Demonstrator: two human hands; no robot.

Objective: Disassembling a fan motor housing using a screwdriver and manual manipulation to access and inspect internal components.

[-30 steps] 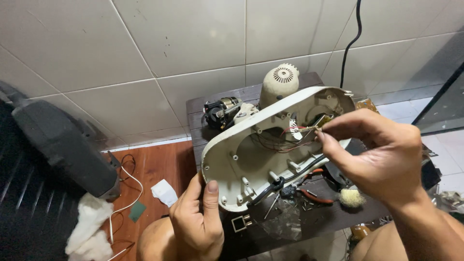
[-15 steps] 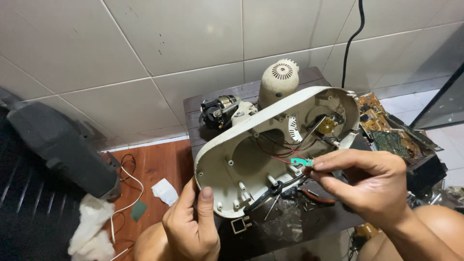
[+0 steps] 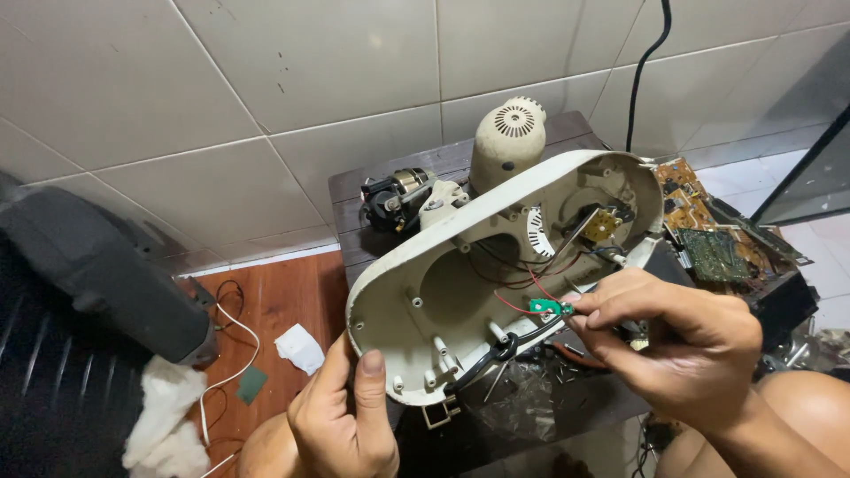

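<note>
My left hand [image 3: 345,420] grips the lower rim of a cream plastic appliance housing [image 3: 425,301], holding it tilted with its hollow inside facing me. Inside it run red and black wires [image 3: 522,296] and a small yellow board [image 3: 604,224]. My right hand [image 3: 673,341] pinches a small green circuit piece [image 3: 547,307] that hangs on a red wire, just in front of the housing's lower middle. A thick black cable [image 3: 496,354] leaves the housing below it.
A small dark table [image 3: 363,230] carries an electric motor [image 3: 398,196] and a cream vented cap [image 3: 506,133]. Green and brown circuit boards [image 3: 708,239] lie at right. A black appliance [image 3: 97,283], white cloth [image 3: 164,425] and white cable [image 3: 232,354] sit on the floor at left.
My right hand has drawn back from the upper right of the housing toward its lower middle, bringing the small green piece out on its red wire. My left hand kept its grip.
</note>
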